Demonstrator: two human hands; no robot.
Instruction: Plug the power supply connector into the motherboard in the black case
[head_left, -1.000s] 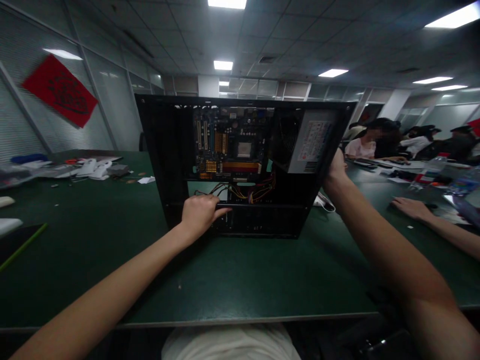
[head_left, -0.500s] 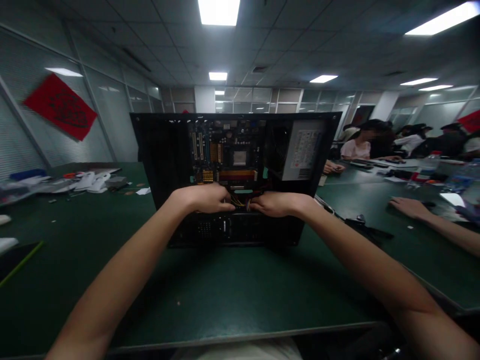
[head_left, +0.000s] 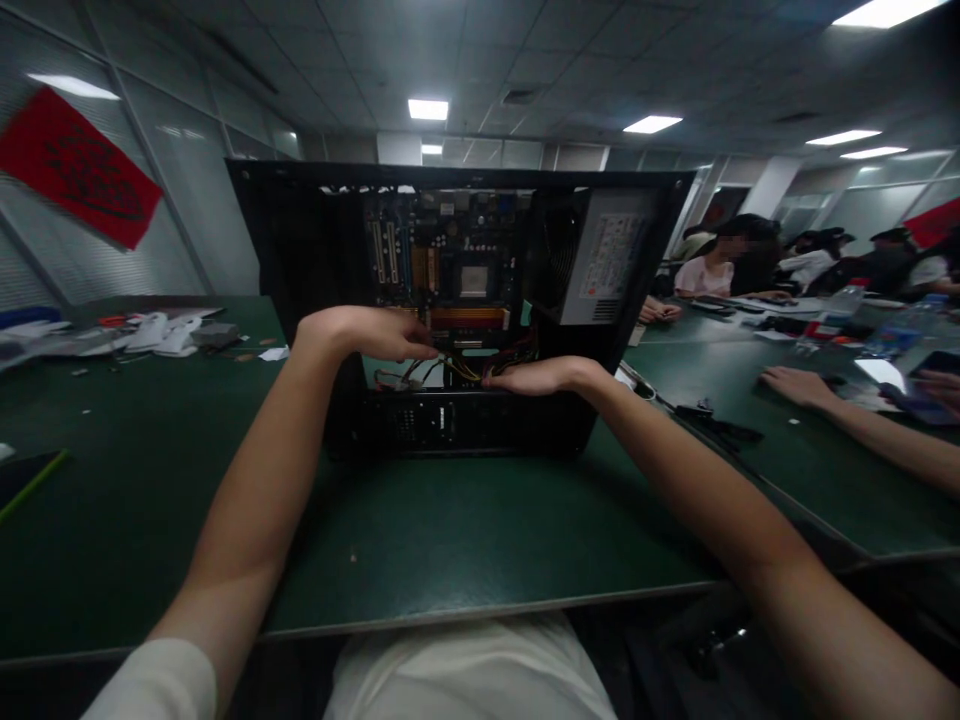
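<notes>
A black computer case (head_left: 465, 178) stands on the table with its open side toward me. Inside it are a motherboard (head_left: 474, 280) and, at the upper right, a power supply (head_left: 600, 260). My left hand (head_left: 394, 335) reaches in at the lower middle, its fingers closed at the bundle of power cables (head_left: 466, 366). Lower right of it, my right hand (head_left: 536, 376) is closed around the same bundle, fingertips partly hidden. Loose cable ends with connectors (head_left: 401, 380) hang below my left hand.
The green table (head_left: 450, 530) extends to both sides. Papers and bags (head_left: 161, 335) lie at the left, with a grey box (head_left: 215, 336) beside them. At the right are black cables (head_left: 720, 425), another person's arm (head_left: 847, 415), and bottles (head_left: 847, 300). Several people sit farther back.
My left hand has shifted left and up, away from my right hand. Cable connectors have come into view beneath it. My right hand stays at the bundle; the view has tilted down slightly.
</notes>
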